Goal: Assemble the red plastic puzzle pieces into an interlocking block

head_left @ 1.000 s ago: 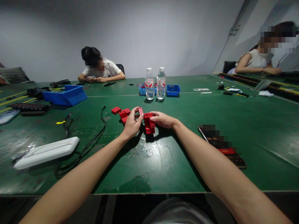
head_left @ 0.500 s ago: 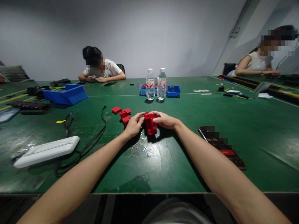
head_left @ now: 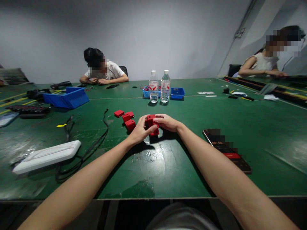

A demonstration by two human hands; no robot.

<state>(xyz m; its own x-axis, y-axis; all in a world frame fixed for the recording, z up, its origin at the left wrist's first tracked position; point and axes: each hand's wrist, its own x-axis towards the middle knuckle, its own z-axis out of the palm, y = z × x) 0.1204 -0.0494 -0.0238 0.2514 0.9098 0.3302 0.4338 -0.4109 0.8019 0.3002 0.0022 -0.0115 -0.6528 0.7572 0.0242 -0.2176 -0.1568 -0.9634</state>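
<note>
Between both hands is a red block assembly (head_left: pixel 151 118) with small holes in its faces. My left hand (head_left: pixel 141 130) closes on its left side, the thumb laid across the lower front. On the other side, my right hand (head_left: pixel 168 122) grips it with the thumb on the front face; some of its fingers are hidden behind the blocks. Several loose red blocks (head_left: pixel 130 125) lie on the green table (head_left: pixel 182 179) just left of my left hand, one flat red piece (head_left: pixel 119 113) a little farther off.
Two water bottles (head_left: pixel 153 91) stand beyond my hands, near a small blue bin (head_left: pixel 177 92). A phone (head_left: pixel 227 151) lies at right. At left are a white device (head_left: pixel 48 156), a black cable (head_left: pixel 96 142) and a blue tray (head_left: pixel 68 97). Two people (head_left: pixel 110 72) sit farther away.
My left hand has moved right and wrapped onto the red block assembly, its thumb now across the lower front. My right hand keeps its hold; the loose blocks stay put.
</note>
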